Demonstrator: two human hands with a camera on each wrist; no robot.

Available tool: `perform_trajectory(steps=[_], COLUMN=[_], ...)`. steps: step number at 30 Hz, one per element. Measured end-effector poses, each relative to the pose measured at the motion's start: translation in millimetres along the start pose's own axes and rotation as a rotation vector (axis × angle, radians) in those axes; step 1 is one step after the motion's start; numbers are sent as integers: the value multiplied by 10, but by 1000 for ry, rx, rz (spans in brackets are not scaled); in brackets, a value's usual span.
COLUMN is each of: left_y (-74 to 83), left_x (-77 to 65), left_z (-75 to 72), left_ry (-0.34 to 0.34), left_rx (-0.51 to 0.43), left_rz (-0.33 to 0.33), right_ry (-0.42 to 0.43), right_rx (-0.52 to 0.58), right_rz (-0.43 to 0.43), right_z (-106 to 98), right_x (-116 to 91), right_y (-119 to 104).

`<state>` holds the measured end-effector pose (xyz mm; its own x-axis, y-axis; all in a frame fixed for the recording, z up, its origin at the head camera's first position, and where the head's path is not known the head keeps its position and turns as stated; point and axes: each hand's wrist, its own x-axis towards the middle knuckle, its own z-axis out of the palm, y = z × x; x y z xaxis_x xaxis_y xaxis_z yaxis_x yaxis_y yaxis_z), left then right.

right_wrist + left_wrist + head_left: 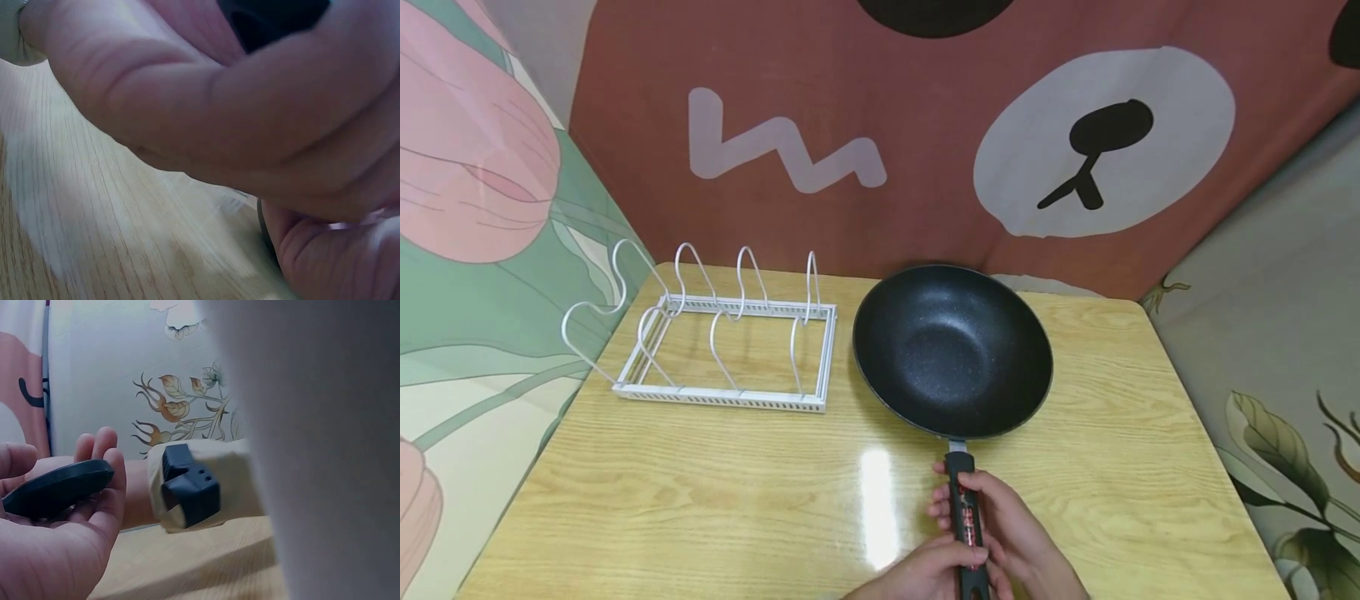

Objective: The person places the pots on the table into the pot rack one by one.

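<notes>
A black wok (951,350) lies on the wooden table with its dark speckled inside facing up. Its black handle (959,479), marked with red lettering, points toward me. My right hand (1018,529) grips the handle about its middle, thumb on top and fingertips showing on the far side. Nearer the handle's end, my left hand (921,571) holds it with the thumb laid across the top. In the left wrist view the handle's end (62,484) rests between thumb and fingers. A hand close to the lens fills much of the right wrist view, hiding most of the handle (269,22).
A white wire rack (722,400) with several upright loops stands on the table (730,492) to the wok's left. Behind the table hangs a reddish-brown printed cloth (925,208). Patterned cloths flank both sides. A dark camera mount (190,487) sits on the right wrist.
</notes>
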<state>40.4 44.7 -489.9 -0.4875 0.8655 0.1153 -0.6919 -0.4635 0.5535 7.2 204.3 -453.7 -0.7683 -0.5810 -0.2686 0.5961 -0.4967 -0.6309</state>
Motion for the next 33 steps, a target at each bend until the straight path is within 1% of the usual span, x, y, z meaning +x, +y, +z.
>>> perform_trajectory(steps=[4, 9, 11, 13, 18, 22, 25, 28, 31, 33], left_y=[-8, 38, 60, 74, 58, 25, -12, -51, -81, -88], left_x=[13, 29, 30, 30, 31, 36, 50, 70, 87, 90], left_z=[19, 17, 11, 2, -16, -3, 42, 99, 140, 153], left_ry=[15, 85, 103, 101, 54, 46, 88, 175, 259, 293], left_rx=[14, -8, -22, -30, -46, -50, -31, -21, -17, -12], left_rz=[-15, -81, -97, -96, -51, -16, 23, 57, 68, 66], right_ry=[4, 25, 38, 44, 29, 62, 100, 121, 118, 114], right_rx=[14, -5, -8, -18, -30, -56, -85, -96, -109, -116], right_rz=[0, -8, -19, -33, -52, -55, -54, -54, -57, -60], right_z=[-11, -25, -31, -30, -7, 13, 24, 34, 41, 45], right_x=[38, 64, 73, 86, 120, 138, 145, 148, 146, 145], right_y=[13, 30, 33, 35, 46, 57, 60, 60, 62, 66])
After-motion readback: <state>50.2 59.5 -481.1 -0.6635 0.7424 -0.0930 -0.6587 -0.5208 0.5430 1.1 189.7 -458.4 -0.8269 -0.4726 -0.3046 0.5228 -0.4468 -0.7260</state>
